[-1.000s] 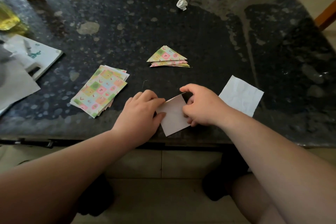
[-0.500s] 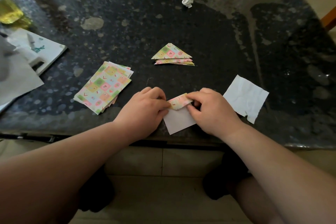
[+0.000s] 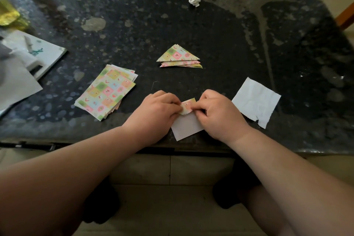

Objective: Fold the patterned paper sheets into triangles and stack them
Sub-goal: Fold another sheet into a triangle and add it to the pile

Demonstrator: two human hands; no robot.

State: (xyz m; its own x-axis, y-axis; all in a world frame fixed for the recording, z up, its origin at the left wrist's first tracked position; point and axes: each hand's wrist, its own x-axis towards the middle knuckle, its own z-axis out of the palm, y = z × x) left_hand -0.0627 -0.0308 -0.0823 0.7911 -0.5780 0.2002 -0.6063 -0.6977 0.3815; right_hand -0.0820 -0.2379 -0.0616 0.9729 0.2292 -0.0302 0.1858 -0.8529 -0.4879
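Head view puts the job partway. A stack of folded triangles (image 3: 179, 56) lies mid-surface (image 3: 220, 30), only a few deep as far as I can count the edges. A thicker pile of flat patterned sheets (image 3: 106, 92) sits to the left, so I judge more is left than done.

The sheet being folded (image 3: 186, 127) lies white side up between my two grips. My left grip (image 3: 157, 109) and right grip (image 3: 216, 111) each pinch its far corner (image 3: 188, 105), which is turned over toward me so the pattern shows. The fold is begun and the crease is not yet pressed flat.

The sheet's near corner sits just at the surface's front edge, so I have little room to pull toward myself. Bare surface lies between the sheet and the triangles for pushing forward. A plain white paper (image 3: 255, 101) lies just beside my right grip, the flat pile is near my left, and a crumpled ball (image 3: 194, 0) is well apart at the far side.
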